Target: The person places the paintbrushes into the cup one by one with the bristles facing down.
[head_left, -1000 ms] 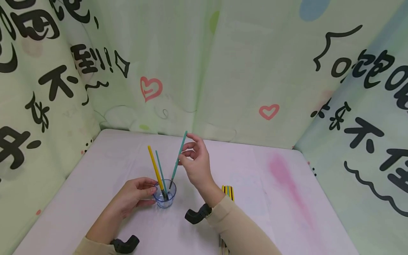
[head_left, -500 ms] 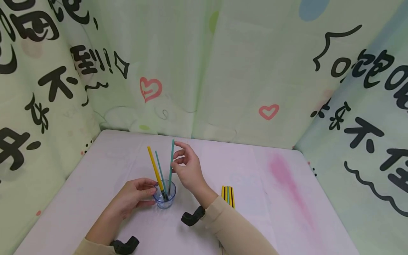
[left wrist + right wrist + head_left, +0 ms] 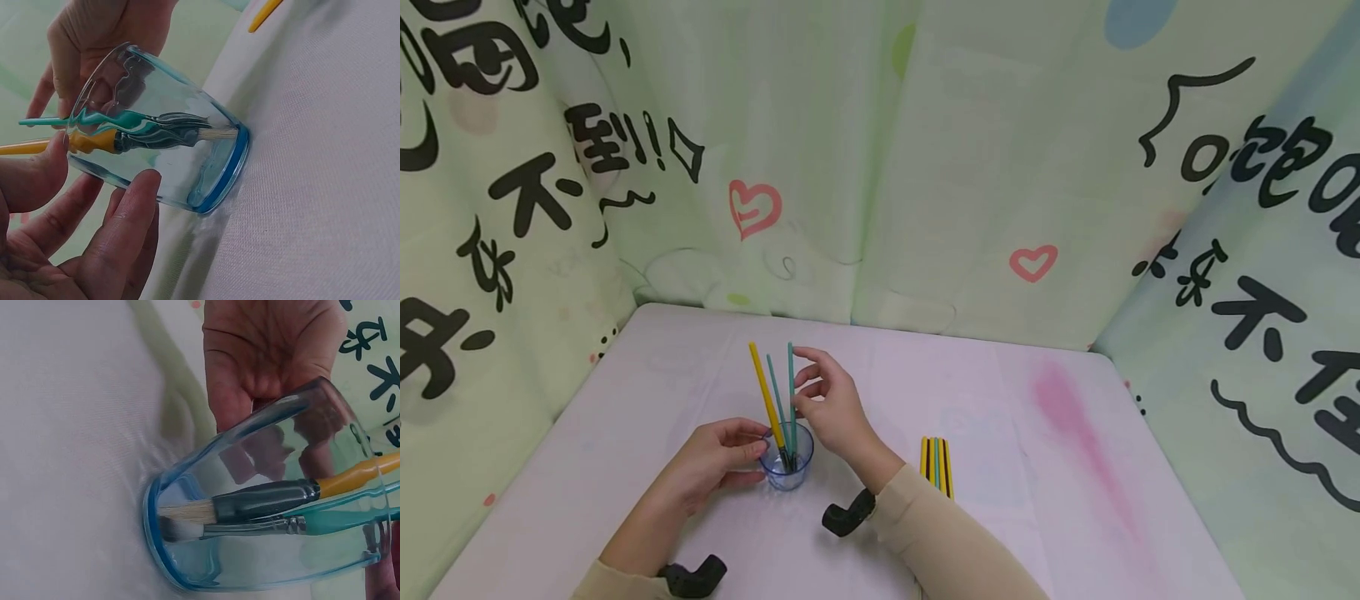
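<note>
A clear glass cup point(image 3: 786, 482) with a blue-tinted base stands upright on the table. My left hand point(image 3: 726, 454) holds it from the left, thumb by the rim and fingers along the side. Inside lean a yellow-handled paintbrush point(image 3: 762, 379) and a thin teal paintbrush point(image 3: 775, 387), bristles down. My right hand point(image 3: 831, 408) pinches another teal paintbrush point(image 3: 791, 375) by its handle, nearly vertical, its bristle end inside the cup. Through the glass in the right wrist view, the yellow brush's pale bristles point(image 3: 187, 512) and a teal brush's dark-tipped bristles point(image 3: 181, 530) reach the bottom.
Several yellow, black and teal brushes point(image 3: 936, 462) lie side by side right of the cup, partly hidden under the right sleeve point(image 3: 955, 533). The white-covered table point(image 3: 1037, 500) has a pink stain point(image 3: 1082, 433) at right. Printed curtains point(image 3: 925, 167) enclose it.
My right hand has moved left and slightly down with the teal paintbrush, which went from tilted to nearly upright, its tip lower in the cup. The left hand and cup have stayed put.
</note>
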A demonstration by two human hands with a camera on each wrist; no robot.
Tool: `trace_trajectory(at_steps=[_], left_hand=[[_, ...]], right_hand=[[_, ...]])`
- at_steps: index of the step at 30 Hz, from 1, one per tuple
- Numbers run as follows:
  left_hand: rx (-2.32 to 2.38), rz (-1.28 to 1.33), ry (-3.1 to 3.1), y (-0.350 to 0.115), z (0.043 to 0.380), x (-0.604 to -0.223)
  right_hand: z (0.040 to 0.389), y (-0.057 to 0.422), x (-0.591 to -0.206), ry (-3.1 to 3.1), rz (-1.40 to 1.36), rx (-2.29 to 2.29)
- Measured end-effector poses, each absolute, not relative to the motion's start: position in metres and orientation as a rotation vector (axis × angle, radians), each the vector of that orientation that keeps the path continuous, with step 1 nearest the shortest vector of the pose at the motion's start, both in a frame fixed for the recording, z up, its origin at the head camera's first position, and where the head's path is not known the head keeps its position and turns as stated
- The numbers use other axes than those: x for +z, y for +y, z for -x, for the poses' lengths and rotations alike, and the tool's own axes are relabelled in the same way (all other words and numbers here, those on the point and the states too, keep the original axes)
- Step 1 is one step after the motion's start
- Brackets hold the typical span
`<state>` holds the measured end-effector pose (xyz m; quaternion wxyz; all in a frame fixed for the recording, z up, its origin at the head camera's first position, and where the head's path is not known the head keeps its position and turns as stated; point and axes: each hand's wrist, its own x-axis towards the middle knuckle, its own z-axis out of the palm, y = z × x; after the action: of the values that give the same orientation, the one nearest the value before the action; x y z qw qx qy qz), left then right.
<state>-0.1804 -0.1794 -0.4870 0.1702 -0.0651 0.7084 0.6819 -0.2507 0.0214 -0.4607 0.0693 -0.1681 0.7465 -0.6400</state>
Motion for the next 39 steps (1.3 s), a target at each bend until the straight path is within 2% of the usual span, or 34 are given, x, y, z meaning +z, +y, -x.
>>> trace_trajectory(at_steps=[12, 39], left_hand=[[1.974, 0.131, 1.984, -0.181, 0.179, -0.485], [1.921, 0.216, 2.024, -0.178, 0.18, -0.486]], right_hand=[[0.247, 0.023, -0.469, 2.212, 0.479, -1.852], [0.237, 0.064, -0.477, 2.233, 0.364, -1.845]])
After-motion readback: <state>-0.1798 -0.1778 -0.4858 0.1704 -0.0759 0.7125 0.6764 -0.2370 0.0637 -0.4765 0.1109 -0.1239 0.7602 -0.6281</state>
